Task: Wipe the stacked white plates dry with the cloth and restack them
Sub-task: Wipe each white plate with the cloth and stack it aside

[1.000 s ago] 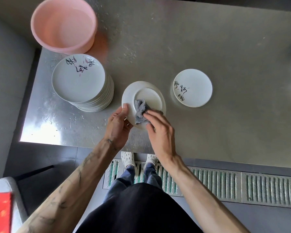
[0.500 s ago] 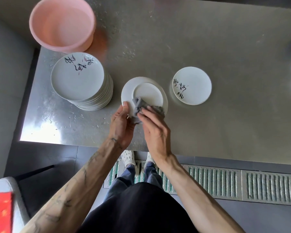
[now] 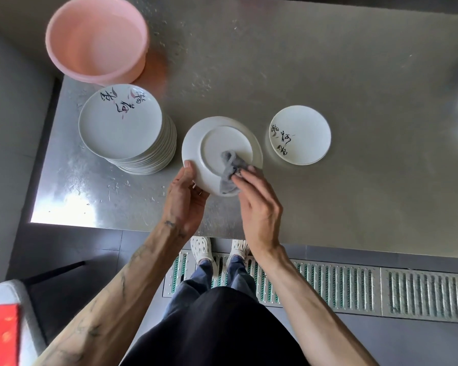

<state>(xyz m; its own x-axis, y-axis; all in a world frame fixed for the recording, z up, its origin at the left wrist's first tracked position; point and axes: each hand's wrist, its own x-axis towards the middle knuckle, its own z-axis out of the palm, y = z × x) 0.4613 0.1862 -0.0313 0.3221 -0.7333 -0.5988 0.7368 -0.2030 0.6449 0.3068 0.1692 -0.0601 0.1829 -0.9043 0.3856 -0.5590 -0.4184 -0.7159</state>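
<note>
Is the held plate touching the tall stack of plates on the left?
Apart. The head view shows a strip of steel table between the held plate and the tall stack.

A pink plastic tub (image 3: pixel 95 38) stands at the far left of a steel counter (image 3: pixel 328 75), its wall throwing a rosy glow on the metal beside it. Beneath the counter's near edge, a ribbed metal floor grate (image 3: pixel 354 289) runs along the dark floor. At the lower left corner sits something grey with a red panel (image 3: pixel 0 334).
</note>
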